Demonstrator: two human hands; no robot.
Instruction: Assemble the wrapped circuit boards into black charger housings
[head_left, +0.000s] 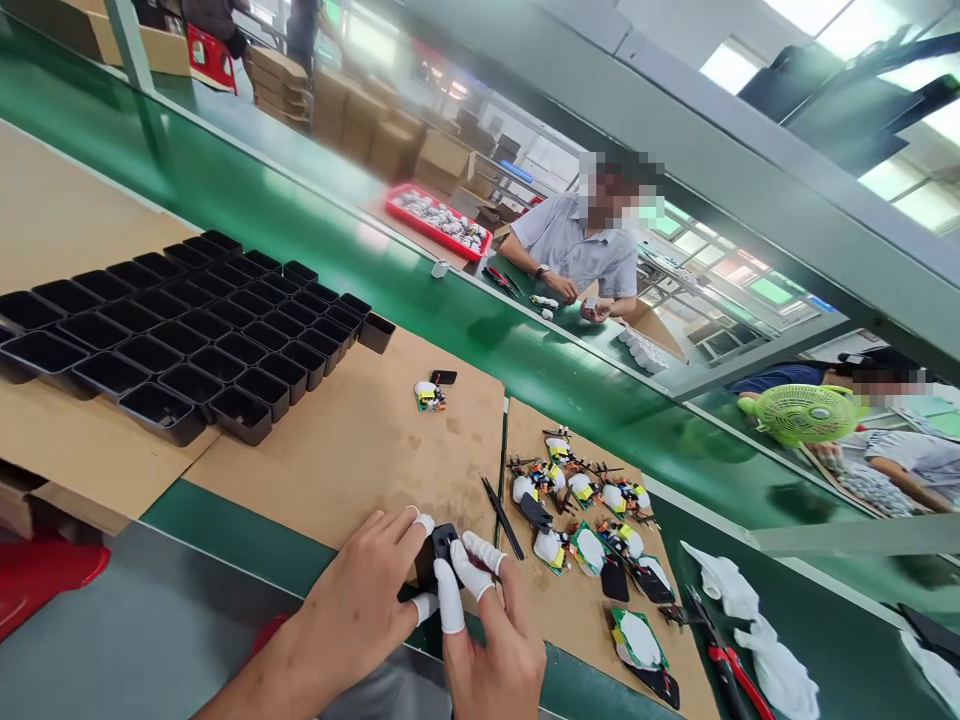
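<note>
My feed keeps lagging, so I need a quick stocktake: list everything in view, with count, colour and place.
Black casing: one, black, pinched between both hands.
Tray: one, black, many empty cups, far left on cardboard.
Circuit boards: a heap, white, green and yellow, on cardboard at right.
Lone board: one, mid cardboard.
Tweezers: one pair, black, beside the heap.
Pliers: one, red handles, far right.
Fan: one, green, right.
Red bin: one, across the belt.
Co-worker: one seated, grey shirt.
Left hand: white fingertip covers.
Right hand: same.

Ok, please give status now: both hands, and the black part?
Left hand and right hand both grip small black housing. White finger cots on. Tweezers beside.
</note>
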